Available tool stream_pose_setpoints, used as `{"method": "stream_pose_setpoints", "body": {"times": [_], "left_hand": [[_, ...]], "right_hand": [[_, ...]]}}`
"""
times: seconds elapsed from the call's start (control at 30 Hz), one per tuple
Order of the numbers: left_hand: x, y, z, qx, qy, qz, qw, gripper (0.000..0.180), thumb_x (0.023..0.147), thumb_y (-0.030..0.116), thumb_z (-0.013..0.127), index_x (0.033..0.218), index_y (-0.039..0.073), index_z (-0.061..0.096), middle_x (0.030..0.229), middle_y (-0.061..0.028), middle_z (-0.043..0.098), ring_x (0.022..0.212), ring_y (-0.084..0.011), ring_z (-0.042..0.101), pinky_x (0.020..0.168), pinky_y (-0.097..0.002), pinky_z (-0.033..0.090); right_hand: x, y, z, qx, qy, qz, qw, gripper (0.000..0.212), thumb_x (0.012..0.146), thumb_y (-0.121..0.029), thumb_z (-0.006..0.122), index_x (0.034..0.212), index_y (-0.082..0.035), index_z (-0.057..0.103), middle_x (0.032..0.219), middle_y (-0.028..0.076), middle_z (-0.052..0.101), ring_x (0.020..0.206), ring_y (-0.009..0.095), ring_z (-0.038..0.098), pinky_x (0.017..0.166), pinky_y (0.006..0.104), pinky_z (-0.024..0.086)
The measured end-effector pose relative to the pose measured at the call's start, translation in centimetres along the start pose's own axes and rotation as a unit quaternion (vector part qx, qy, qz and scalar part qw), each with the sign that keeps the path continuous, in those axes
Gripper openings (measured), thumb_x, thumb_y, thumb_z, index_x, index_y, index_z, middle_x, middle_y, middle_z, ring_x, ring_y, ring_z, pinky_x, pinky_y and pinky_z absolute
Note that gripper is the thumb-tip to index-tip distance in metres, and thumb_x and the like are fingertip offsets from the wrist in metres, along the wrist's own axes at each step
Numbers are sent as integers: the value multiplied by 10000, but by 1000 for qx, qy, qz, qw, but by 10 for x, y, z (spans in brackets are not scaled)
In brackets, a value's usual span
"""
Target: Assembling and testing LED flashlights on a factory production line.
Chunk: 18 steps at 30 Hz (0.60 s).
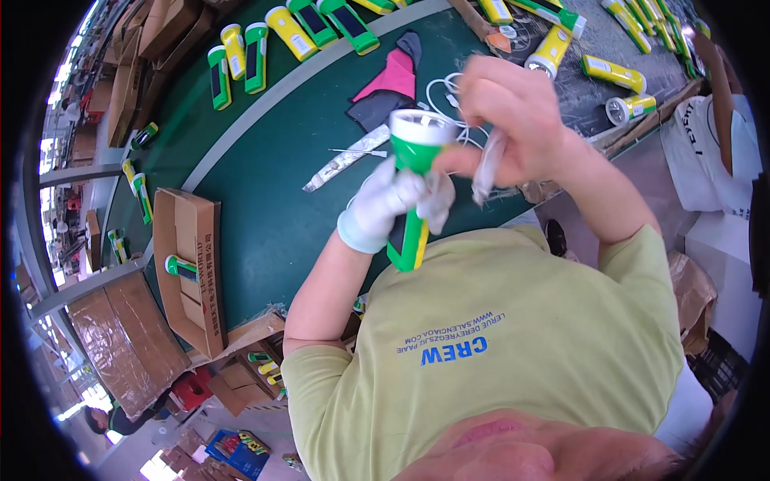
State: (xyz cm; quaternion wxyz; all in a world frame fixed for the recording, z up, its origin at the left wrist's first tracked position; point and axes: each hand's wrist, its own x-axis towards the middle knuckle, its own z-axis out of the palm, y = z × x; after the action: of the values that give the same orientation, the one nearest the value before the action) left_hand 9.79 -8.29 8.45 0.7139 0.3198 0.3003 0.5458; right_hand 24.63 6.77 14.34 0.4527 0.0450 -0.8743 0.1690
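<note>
My left hand [383, 202], in a white glove, is wrapped round a green and yellow flashlight [414, 152] with a wide white head. It is held upright in front of my chest, its lens end up and a dark panel on its body. My right hand [513, 112] is bare, raised just right of the flashlight head, with fingers curled and smeared by motion. A whitish, blurred piece [490, 167] hangs at its fingers; its kind is unclear. Beyond lie a pink and dark grey cloth [391, 80], a white cable [435, 94] and a silvery strip [341, 167].
A shallow cardboard box [210, 276] holding a small green flashlight [181, 268] stands on the left of the green table [265, 168]. Several flashlights [290, 34] line the far side, others [613, 74] lie at right. Another person's arm [722, 104] is at far right.
</note>
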Motion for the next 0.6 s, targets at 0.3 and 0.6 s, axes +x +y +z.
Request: {"method": "stream_pose_setpoints", "body": {"times": [0.3, 0.6], "left_hand": [[11, 23, 0, 114, 95, -82, 986, 359, 798, 149, 735, 1070, 34, 531, 828, -59, 603, 589, -140, 598, 547, -275, 496], [-30, 143, -75, -9, 472, 409, 781, 762, 957, 610, 289, 1452, 32, 320, 1429, -205, 422, 1337, -317, 390, 1116, -450, 287]], "right_hand": [[1, 14, 21, 51, -179, 204, 961, 241, 901, -260, 580, 873, -25, 627, 695, 86, 623, 610, 255, 618, 587, 335, 468], [6, 77, 14, 149, 190, 406, 882, 376, 985, -338, 499, 808, -33, 628, 725, -31, 580, 692, 52, 497, 643, 229, 393]]}}
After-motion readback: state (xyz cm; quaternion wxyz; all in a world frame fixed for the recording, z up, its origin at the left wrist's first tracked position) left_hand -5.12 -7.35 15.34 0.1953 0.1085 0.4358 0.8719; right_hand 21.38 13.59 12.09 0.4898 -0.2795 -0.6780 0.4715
